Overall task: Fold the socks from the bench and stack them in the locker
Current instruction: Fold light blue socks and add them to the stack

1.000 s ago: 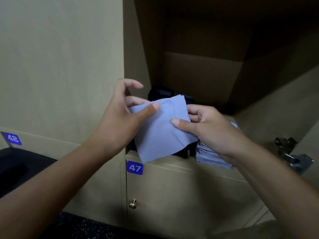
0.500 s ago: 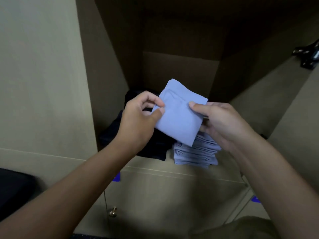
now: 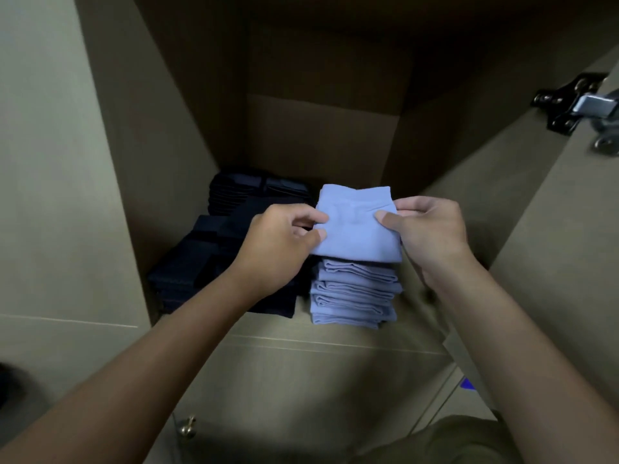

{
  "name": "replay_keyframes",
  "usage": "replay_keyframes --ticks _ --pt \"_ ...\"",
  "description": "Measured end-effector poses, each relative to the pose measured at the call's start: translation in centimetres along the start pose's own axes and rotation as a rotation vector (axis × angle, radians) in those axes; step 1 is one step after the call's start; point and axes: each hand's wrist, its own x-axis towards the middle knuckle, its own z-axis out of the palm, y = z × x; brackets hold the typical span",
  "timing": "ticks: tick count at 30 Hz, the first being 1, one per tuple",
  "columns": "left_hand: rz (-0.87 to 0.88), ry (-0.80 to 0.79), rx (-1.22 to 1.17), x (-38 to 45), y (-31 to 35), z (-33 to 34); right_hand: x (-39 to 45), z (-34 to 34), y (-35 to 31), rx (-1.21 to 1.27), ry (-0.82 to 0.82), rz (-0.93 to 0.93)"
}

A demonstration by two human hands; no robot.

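Beige locker panels fill the view, the compartment open and dim toward its back wall, a black hinge on the swung door at two o'clock.

Left hand pinches the folded sock at its nine-o'clock edge, thumb and forefinger curled onto the cloth; right hand pinches the three-o'clock edge, thumb on top and fingers tucked behind. Between them the sock sits level, at or just above the top of the blue stack; whether it already rests there I cannot tell.

It looks light and soft, a limp knit with no stiffness of its own, so it should sag or unfold if held by one corner only. Taking hold at two opposite edges, as both hands do, seems the sound way to keep the fold flat. It is neither slippery nor fragile, though the layers could slide apart if let go unevenly.

The sock is pale periwinkle blue, folded to a near square, smooth on top with a faint crease near twelve o'clock. Below it the stack shows several like pieces, their folded edges facing six o'clock. Just beside them at nine o'clock lie dark navy socks in lower, looser piles, with more at eleven o'clock. A brass knob marks the door below at seven o'clock.
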Motion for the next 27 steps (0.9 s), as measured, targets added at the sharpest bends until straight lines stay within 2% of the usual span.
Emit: replay_keyframes --ticks 10,19,24,27 --pt "0.092 -0.048 0.229 0.8 -0.6 1.7 1.7 -0.5 1.8 -0.309 0.048 0.019" --pt "0.195 -0.024 0.503 -0.2 -1.0 1.7 1.8 -0.3 2.5 -0.549 -0.064 -0.008" --pt "0.305 0.011 0.522 -0.9 -0.6 0.3 0.4 0.2 0.8 -0.597 -0.051 -0.216" --pt "0.370 0.059 0.528 -1.8 -0.6 -1.2 -1.1 0.8 -0.7 -0.503 -0.149 -0.325"
